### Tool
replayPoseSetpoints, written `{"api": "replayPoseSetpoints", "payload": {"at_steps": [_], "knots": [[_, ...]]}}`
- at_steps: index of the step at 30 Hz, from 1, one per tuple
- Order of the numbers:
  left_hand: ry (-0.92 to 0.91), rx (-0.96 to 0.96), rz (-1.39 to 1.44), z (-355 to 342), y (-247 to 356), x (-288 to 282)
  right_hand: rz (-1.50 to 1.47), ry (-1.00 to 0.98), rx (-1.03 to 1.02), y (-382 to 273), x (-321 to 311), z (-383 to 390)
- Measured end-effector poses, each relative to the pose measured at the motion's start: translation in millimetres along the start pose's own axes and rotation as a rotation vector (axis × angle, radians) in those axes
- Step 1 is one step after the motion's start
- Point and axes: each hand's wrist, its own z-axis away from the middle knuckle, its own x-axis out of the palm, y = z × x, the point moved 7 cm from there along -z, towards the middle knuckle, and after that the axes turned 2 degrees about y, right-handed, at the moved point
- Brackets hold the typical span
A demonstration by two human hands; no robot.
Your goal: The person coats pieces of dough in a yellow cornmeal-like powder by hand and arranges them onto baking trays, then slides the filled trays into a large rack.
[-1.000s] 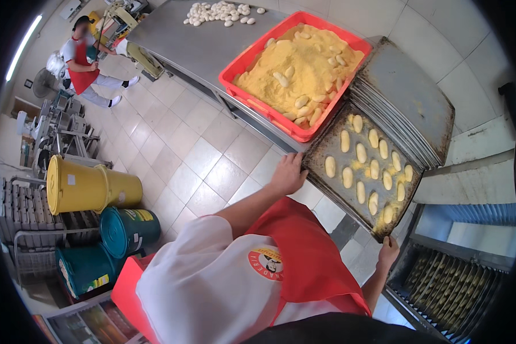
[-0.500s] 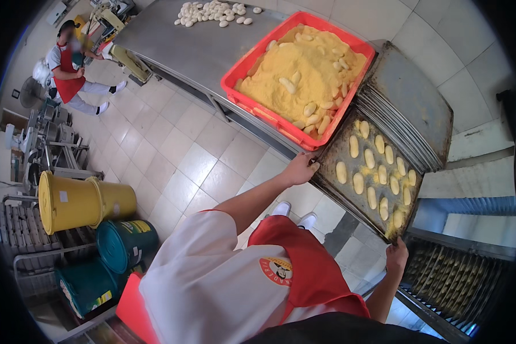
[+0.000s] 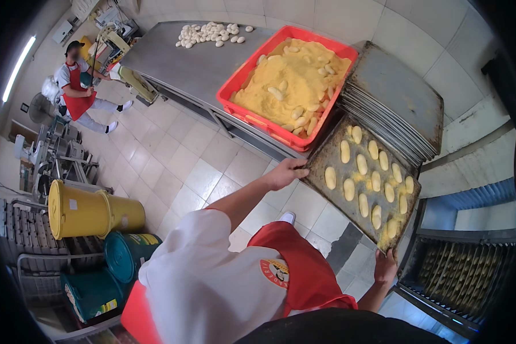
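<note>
A dark metal baking tray (image 3: 327, 159) is held between my hands, spanning the space beside the stacked trays. Oblong pieces of pale dough (image 3: 362, 164) lie on it in rows, with yellow meal scattered among them. My left hand (image 3: 286, 174) grips the tray's left corner, thumb on top. At the near right corner my right hand (image 3: 386, 266) has its fingers closed on the edge. Just beyond the tray, a red plastic crate (image 3: 258, 121) on the table holds a heap of yellow meal (image 3: 295, 71) with more dough pieces in it.
A tall stack of trays (image 3: 395, 80) stands behind mine. To the right is a rack (image 3: 464, 281) of loaded trays. White dough balls (image 3: 209, 34) sit on the steel table (image 3: 169, 51). Yellow buckets (image 3: 77, 212) and green buckets (image 3: 120, 255) stand left. A co-worker (image 3: 80, 92) is at far left.
The tray and both my hands have shifted slightly left in the picture, and the right hand sits a little lower. The whole view has turned a little. Both hands keep hold of the tray.
</note>
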Motion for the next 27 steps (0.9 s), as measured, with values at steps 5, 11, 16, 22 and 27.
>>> {"api": "replayPoseSetpoints", "payload": {"at_steps": [5, 11, 16, 22, 27], "knots": [[-0.007, 0.034, 0.017, 54.0, 11.3, 85.0, -0.116, -0.084, -0.203, -41.9, -33.3, 84.3], [-0.069, 0.076, -0.012, 84.0, 6.4, 206.9, -0.264, -0.017, -0.365, -78.6, -123.7, 153.9], [-0.23, 0.068, 0.0, 48.7, -7.0, 326.2, -0.236, 0.086, -0.504, -80.7, -160.3, 178.6], [-0.311, 0.083, -0.478, -46.4, -85.9, 449.1, -0.423, 0.412, -0.296, -79.8, -250.4, 150.7], [-0.439, -0.032, -0.009, -148.6, -153.6, 541.0, -0.635, 0.363, -0.377, -89.1, -319.4, 66.9]]}}
